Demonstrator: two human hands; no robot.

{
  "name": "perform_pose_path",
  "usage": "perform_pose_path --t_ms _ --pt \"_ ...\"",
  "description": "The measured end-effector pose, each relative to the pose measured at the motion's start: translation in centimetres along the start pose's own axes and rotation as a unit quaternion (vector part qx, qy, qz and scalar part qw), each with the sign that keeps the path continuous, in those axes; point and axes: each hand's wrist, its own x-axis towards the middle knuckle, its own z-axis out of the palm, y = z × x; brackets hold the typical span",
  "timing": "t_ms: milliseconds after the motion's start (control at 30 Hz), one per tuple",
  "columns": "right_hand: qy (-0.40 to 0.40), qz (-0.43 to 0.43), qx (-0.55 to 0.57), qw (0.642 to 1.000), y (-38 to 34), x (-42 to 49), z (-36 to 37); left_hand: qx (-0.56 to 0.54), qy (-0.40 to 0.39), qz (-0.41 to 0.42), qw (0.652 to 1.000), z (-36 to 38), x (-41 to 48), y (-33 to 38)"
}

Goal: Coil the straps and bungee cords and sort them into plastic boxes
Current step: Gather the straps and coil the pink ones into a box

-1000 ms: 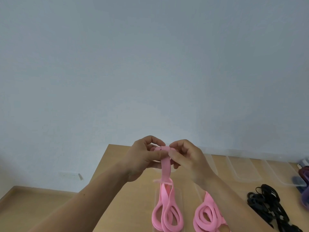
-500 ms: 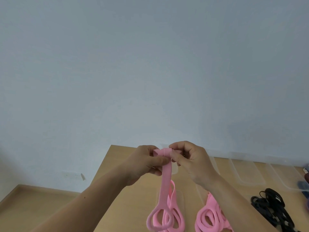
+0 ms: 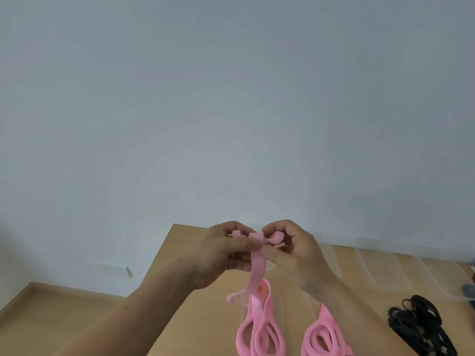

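bare table (image 3: 195, 317) left, pink straps (image 3: 259, 337) centre, black cords (image 3: 421, 327), seemingly boxes (image 3: 380, 268), right

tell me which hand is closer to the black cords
Right. The right hand holds the pink strap up and left of the black cords; the left hand grips the same strap farther left.

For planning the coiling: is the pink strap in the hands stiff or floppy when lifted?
Probably floppy: below the left hand and right hand, the pink strap hangs limp, its loops sagging. Likely light: fingertip pinches alone carry it. The rolled end may spring open if released.
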Motion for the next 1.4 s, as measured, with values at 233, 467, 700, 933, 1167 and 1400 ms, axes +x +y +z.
perform_pose_path --t_ms 233,467,700,933,1167,1400 --pt "-0.003 0.064 0.006 0.998 -0.1 0.1 0.2 0.069 -0.002 0.051 0.996 0.2 0.1 -0.4" --pt "0.015 0.026 -0.023 0.999 -0.1 -0.3 0.1 0.128 0.013 0.024 0.991 0.1 0.0 -1.0" --pt "0.013 0.034 -0.031 0.999 0.1 -0.7 0.1 0.168 -0.024 0.006 0.986 0.2 -0.4 -0.9" --pt "0.000 0.019 -0.019 1.000 0.2 -1.0 0.3 0.084 -0.082 -0.007 0.993 0.3 -0.3 -0.8" --pt "0.014 0.038 0.034 0.999 -0.4 -1.1 0.0 0.013 -0.063 0.010 0.998 0.3 -0.2 -0.9" --pt "0.003 0.083 0.020 0.996 -0.1 -0.6 -0.1 0.058 0.019 0.062 0.996 0.4 0.3 -1.3"
